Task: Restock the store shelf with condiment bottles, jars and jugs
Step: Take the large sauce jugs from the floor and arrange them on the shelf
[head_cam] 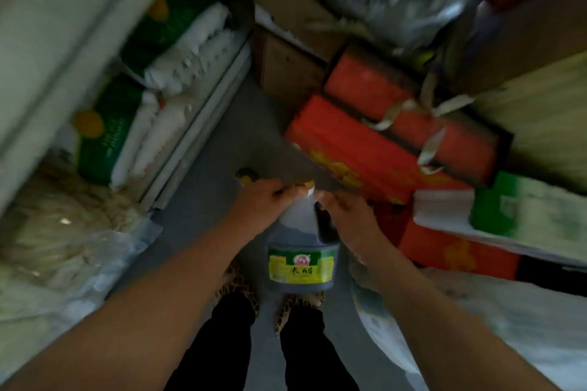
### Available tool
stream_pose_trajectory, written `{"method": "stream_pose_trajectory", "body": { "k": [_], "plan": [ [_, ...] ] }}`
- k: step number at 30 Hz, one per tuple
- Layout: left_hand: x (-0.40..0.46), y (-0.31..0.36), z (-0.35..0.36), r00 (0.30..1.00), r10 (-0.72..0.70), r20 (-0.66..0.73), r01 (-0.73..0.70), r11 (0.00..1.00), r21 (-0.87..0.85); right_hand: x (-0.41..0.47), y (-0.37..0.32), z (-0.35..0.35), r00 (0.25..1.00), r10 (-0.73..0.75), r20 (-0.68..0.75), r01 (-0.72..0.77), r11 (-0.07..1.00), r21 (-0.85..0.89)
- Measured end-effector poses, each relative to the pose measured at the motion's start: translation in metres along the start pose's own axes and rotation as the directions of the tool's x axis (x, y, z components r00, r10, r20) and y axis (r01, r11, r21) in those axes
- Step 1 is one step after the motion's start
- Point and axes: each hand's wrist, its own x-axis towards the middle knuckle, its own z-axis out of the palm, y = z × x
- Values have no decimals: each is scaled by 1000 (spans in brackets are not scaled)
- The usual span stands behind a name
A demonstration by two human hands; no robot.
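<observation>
Head view: your jug (301, 251): dark, smooth plastic, yellow-green label.
Left hand (263, 200): grips its neck.
Right hand (346, 216): at 3 o'clock, holds its handle.

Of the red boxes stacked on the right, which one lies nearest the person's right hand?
The long red box with yellow print, lowest of the stack; its near corner ends just beyond the right hand. The others sit further back.

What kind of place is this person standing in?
Probably a grocery shop's aisle or stockroom: green-and-white bagged goods packed on a low shelf, red cartons stacked on the floor, and a dark condiment jug held in both hands.
</observation>
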Motion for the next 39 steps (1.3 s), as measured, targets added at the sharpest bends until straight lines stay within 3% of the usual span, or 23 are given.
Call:
{"method": "stream_pose_trajectory", "body": {
  "k": [5, 10, 12, 16, 20, 23, 30, 39],
  "plan": [
    [-65, 86, -113, 993, 32, -109, -33, 999, -4, -59, -137, -34, 987, -146, -66, 148, 989, 28],
    [-133, 170, -234, 993, 118, 16, -118, 992, -33, -113, -280, -75, 924, -355, -143, 359, 933, 6],
    [-160, 203, -277, 987, 162, 14, -162, 987, -14, -131, -334, -95, 878, -441, -185, 449, 894, 1],
    [-203, 266, -342, 941, 324, -96, -336, 929, -158, -163, -435, -133, 760, -578, -297, 605, 796, -2],
    [-236, 335, -395, 843, 457, -283, -490, 870, -54, -187, -524, -172, 593, -702, -394, 764, 645, 1],
    [-257, 386, -430, 772, 527, -354, -552, 833, 38, -194, -584, -205, 545, -729, -416, 828, 546, 128],
    [-281, 495, -502, 639, 506, -579, -508, 843, 176, -185, -718, -280, 419, -861, -288, 888, 323, 326],
    [-207, 544, -582, 417, 327, -848, -229, 941, 250, -93, -840, -288, 367, -926, -87, 848, 294, 441]
  ]
}}
